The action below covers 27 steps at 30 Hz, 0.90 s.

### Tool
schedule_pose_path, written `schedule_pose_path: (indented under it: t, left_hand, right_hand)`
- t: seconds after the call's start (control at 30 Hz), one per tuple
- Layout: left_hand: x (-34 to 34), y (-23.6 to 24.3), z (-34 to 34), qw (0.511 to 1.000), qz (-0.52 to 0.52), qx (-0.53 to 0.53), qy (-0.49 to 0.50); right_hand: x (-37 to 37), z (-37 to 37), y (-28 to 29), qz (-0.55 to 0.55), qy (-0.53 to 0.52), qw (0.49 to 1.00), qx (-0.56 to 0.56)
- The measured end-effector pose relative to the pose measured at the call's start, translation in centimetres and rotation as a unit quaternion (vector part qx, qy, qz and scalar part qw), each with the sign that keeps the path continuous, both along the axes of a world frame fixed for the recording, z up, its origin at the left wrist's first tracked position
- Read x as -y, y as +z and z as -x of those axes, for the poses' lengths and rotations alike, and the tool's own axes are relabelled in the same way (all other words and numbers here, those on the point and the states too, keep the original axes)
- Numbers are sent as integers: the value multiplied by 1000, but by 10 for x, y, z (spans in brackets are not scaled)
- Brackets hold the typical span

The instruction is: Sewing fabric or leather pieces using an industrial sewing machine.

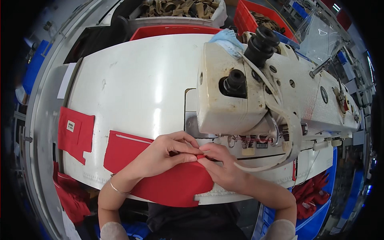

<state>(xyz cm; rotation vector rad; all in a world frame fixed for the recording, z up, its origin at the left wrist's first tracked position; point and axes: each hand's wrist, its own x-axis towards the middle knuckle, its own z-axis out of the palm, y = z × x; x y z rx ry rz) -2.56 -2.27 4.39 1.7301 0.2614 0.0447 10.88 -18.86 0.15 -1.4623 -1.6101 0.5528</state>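
Note:
A large red fabric piece (pixel 172 184) lies on the white sewing table in front of me, with a pale strip along its upper left edge. My left hand (pixel 168 154) pinches the fabric's upper edge between thumb and fingers. Close against it, my right hand (pixel 222 166) grips the same edge, the fingertips of both hands nearly meeting. A small fold of red cloth shows between them. Just beyond my hands stands the white industrial sewing machine (pixel 232 104); its needle area is partly hidden behind the machine head.
A smaller red piece with a pale label (pixel 76 132) lies at the table's left. More red fabric (pixel 72 198) hangs below it. A blue bin (pixel 320 208) with red cloth stands at right. Bins of brown strips (pixel 176 10) are behind. A blue mask (pixel 228 40) rests on the machine.

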Motion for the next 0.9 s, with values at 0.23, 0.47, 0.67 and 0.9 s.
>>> schedule_pose_path:
  t: [0.23, 0.47, 0.67, 0.9]
  left_hand:
    - [11, -2, 4, 994, -94, 35, 53]
    - [19, -9, -6, 980, -116, 70, 149]
    - [9, -2, -3, 985, -156, 70, 37]
    - [15, 2, -3, 972, -204, 105, 41]
  right_hand:
    - [-5, -1, 15, -18, -4, 1000, -16]
    - [1, 3, 8, 158, -65, 977, -130]
    - [-6, -5, 7, 190, -59, 904, -380]
    - [-10, -13, 23, 256, -36, 908, -330]
